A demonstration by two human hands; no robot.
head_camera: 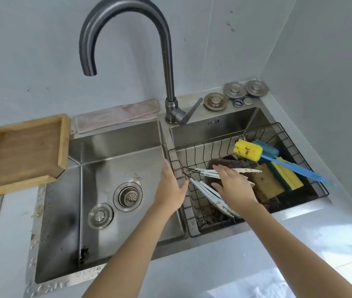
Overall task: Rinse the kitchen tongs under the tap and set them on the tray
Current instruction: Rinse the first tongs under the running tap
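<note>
Kitchen tongs (pixel 209 191), white-tipped and soiled, are lying in the black wire basket (pixel 300 147) over the right sink basin, among a yellow brush (pixel 248 151) and sponges (pixel 287 176). The right hand (pixel 233 183) is hovering over them with fingers spread and holding nothing, while the left hand (pixel 172 186) is resting flat-fingered against the basket's left rim. The wooden tray (pixel 23 153) is sitting on the table at far left, the tap (pixel 127 39) arching over the left basin.
</note>
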